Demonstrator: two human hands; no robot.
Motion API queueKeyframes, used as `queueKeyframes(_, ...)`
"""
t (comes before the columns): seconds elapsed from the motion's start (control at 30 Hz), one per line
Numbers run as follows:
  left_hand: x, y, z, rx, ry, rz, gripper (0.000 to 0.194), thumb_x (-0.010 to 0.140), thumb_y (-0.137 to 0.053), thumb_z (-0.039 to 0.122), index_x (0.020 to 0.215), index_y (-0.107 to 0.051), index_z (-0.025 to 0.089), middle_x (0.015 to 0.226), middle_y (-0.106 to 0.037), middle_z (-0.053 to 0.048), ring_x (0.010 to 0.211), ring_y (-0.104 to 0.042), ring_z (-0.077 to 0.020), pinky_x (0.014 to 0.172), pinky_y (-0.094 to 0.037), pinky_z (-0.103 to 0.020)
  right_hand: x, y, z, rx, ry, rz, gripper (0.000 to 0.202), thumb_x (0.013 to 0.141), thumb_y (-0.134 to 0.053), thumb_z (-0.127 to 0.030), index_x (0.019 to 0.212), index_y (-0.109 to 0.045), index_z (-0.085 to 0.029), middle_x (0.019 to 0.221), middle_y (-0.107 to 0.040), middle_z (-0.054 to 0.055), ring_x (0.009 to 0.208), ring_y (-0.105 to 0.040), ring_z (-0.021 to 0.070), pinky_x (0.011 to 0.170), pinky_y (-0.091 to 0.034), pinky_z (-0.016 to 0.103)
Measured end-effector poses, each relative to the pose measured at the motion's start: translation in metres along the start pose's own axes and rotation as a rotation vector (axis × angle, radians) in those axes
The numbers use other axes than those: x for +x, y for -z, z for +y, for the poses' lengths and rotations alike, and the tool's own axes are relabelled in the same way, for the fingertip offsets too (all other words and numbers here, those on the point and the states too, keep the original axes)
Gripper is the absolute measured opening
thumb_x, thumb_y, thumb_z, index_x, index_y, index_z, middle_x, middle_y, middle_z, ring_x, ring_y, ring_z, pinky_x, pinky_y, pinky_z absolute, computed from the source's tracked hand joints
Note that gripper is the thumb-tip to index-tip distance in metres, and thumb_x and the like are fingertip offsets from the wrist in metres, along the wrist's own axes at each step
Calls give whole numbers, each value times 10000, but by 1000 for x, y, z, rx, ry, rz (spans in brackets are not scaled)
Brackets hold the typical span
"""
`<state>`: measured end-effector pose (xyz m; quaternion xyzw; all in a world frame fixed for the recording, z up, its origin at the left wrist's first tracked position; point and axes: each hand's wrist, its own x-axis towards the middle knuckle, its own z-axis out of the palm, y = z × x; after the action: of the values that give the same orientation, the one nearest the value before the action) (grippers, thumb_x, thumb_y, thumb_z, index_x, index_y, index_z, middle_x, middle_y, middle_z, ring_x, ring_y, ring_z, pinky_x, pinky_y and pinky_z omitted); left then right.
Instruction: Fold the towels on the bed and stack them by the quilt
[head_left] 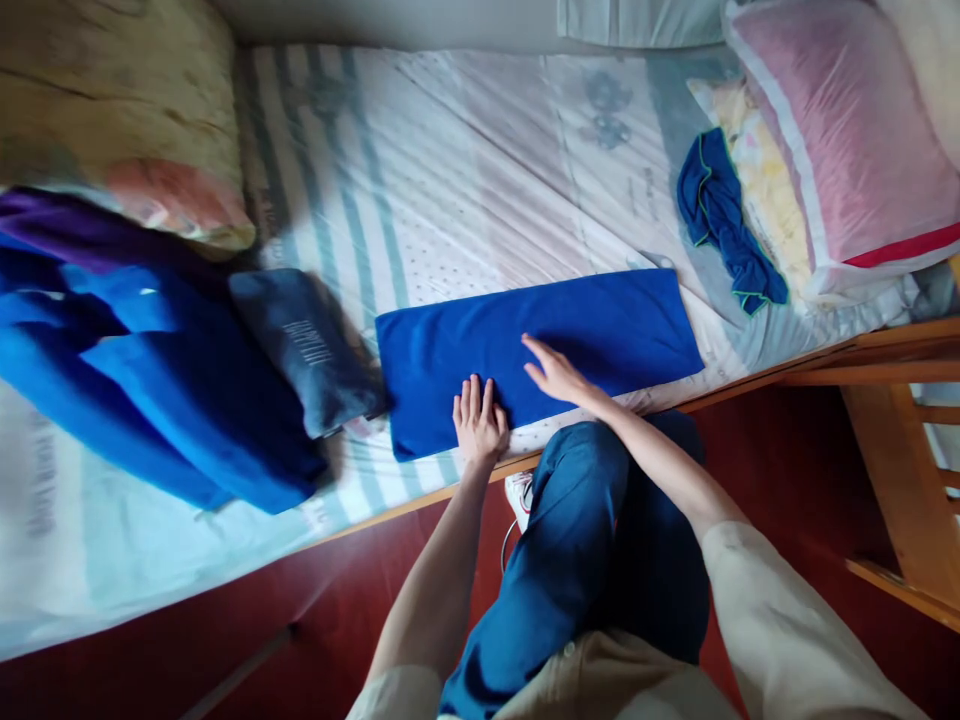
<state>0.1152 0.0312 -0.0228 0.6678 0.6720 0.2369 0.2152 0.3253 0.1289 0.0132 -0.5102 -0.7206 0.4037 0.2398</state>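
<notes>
A long blue towel [600, 320] lies flat in a strip along the near edge of the bed, its layers seeming folded lengthwise. My left hand [480, 425] rests palm down on its near edge, left of the middle, with fingers stretched out. Over the middle of the towel is my right hand [556, 372], held flat with fingers extended and pointing left. Whether the right palm touches the cloth I cannot tell. Neither hand grips anything.
Left of the towel lie a folded grey-blue cloth bundle [304, 345] and blue garments [172, 370]. A crumpled blue cloth with green edging [724, 220] sits beside a pink pillow [870, 130]. Yellowish bedding [112, 90] is at the far left. A wooden frame [892, 480] stands right.
</notes>
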Motion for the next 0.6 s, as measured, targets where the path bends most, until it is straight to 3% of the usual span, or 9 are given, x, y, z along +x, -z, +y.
queueKeyframes(0.07, 1, 1, -2, 9, -1, 14, 590, 1006, -407, 309, 1565, -520, 155, 1699, -379, -153, 1627, -250, -304, 1335, -162, -561, -5, -19, 4, 19, 66, -68, 616, 1057, -533, -365, 1647, -411, -237, 1664, -465, 92, 1566, -414, 227, 1328, -332, 438)
queueKeyframes(0.17, 2, 1, -2, 14, 1, 21, 588, 994, -431, 307, 1553, -535, 157, 1685, -404, -156, 1615, -280, -319, 1326, -183, -572, -15, -25, 11, -11, 113, -54, 531, 1073, -485, -295, 1601, -489, -249, 1654, -482, 62, 1565, -415, 201, 1333, -331, 410)
queueKeyframes(0.33, 1, 1, -1, 12, 22, 20, 600, 967, -468, 306, 1548, -543, 177, 1666, -439, -150, 1608, -296, -329, 1313, -204, -592, -18, -19, 16, -56, 38, 80, 552, 1086, -427, -262, 1638, -434, -269, 1653, -483, 32, 1559, -424, 193, 1332, -347, 410)
queueKeyframes(0.47, 1, 1, -1, 29, 16, 36, 583, 970, -460, 299, 1529, -564, 174, 1653, -459, -153, 1597, -323, -321, 1311, -215, -578, -17, -13, 21, -92, 30, 92, 541, 1093, -399, -261, 1632, -445, -260, 1638, -504, 24, 1557, -424, 173, 1332, -346, 384)
queueKeyframes(0.6, 1, 1, -2, 23, 0, 48, 572, 974, -449, 299, 1517, -573, 168, 1656, -453, -158, 1593, -329, -323, 1309, -220, -577, -24, 8, 36, -132, 1, 121, 527, 1092, -394, -273, 1612, -475, -241, 1654, -482, 33, 1559, -422, 182, 1336, -338, 390)
